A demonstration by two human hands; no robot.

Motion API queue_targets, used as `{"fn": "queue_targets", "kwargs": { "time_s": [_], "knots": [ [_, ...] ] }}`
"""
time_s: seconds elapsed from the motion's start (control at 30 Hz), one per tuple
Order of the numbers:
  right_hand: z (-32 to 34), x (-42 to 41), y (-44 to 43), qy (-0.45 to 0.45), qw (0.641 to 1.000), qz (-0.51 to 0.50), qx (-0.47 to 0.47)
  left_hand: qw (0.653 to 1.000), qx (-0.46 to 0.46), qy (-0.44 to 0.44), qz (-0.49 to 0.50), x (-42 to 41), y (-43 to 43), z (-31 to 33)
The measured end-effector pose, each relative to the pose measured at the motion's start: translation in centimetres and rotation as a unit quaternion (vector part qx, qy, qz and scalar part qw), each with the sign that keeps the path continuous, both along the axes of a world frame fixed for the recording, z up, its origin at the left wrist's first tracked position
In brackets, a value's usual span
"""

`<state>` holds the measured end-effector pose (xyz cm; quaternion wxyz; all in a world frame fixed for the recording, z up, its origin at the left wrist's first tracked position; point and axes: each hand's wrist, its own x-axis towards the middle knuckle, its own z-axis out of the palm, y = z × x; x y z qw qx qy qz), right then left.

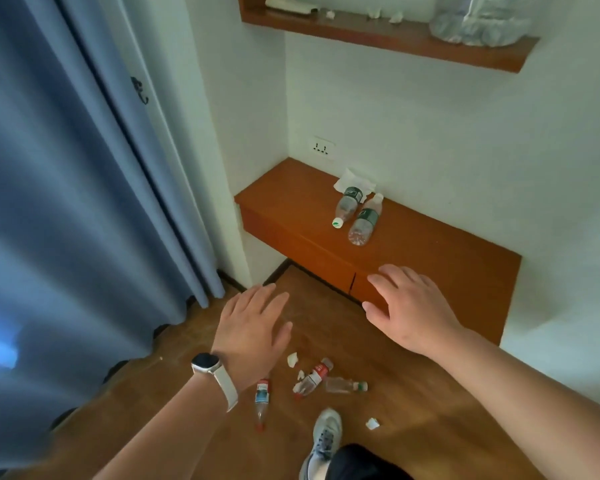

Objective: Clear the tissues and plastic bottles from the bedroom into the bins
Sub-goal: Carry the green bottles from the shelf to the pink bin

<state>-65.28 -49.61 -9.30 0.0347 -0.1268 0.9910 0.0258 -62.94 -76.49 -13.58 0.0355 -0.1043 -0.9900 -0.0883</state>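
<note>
Risks first: my shoe [323,441] stands near the floor bottles [314,375] and floor tissues [292,359], so a careless step could kick a bottle rolling or flatten a tissue underfoot. The two desk bottles [364,221] lie on their sides on the wooden desk [447,258], close together, one with its base against the desk tissue [352,180]. Grabbing one could set the other rolling toward the edge (round things, flat top). More scraps sit on the high shelf [378,39], easy to overlook. No bin I can name for sure is in view. Grip: left hand [253,323] and right hand [409,306] both hover flat, fingers straight, holding and touching nothing, the right before the desk's front edge, the left over the floor.
</note>
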Motion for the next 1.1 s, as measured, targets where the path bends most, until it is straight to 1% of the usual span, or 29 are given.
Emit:
{"fn": "queue_targets", "kwargs": {
  "time_s": [0.13, 0.23, 0.3, 0.4, 0.57, 0.67, 0.73, 0.9, 1.03, 1.1],
  "knots": [
    [-2.1, -3.8, 0.7, -0.019, 0.999, -0.025, -0.015, 0.999, -0.036, 0.017, -0.036, -5.1, 0.6, -0.9],
    [-3.3, -7.5, 1.6, -0.035, 0.998, -0.049, -0.037, 0.998, -0.045, 0.008, -0.047, -9.4, 1.8, -1.1],
    [-3.8, -9.9, 2.3, -0.033, 0.996, -0.069, -0.053, 0.996, -0.052, 0.011, -0.066, -12.5, 2.6, -1.2],
    [-4.3, -13.5, 3.6, -0.023, 0.994, -0.088, -0.059, 0.994, -0.063, -0.013, -0.087, -17.3, 4.0, -0.9],
    [-4.7, -18.1, 5.5, -0.024, 0.99, -0.107, -0.09, 0.993, -0.068, 0.001, -0.094, -23.6, 6.6, -1.2],
    [-4.7, -20.4, 6.5, -0.021, 0.986, -0.12, -0.114, 0.996, -0.04, 0.006, -0.082, -25.8, 8.3, -1.3],
    [-4.8, -21.2, 6.9, -0.021, 0.98, -0.145, -0.138, 0.997, -0.016, -0.014, -0.076, -27.0, 9.3, -1.1],
    [-6.2, -22.9, 7.5, -0.025, 0.966, -0.18, -0.185, 0.992, -0.003, -0.054, -0.117, -31.6, 10.2, -1.8],
    [-7.5, -24.4, 6.9, -0.036, 0.945, -0.231, -0.229, 0.988, 0.03, -0.087, -0.122, -35.1, 11.4, -2.5],
    [-8.2, -25.3, 6.5, -0.049, 0.931, -0.26, -0.251, 0.984, 0.068, -0.127, -0.103, -36.7, 11.8, -3.2]
  ]
}}
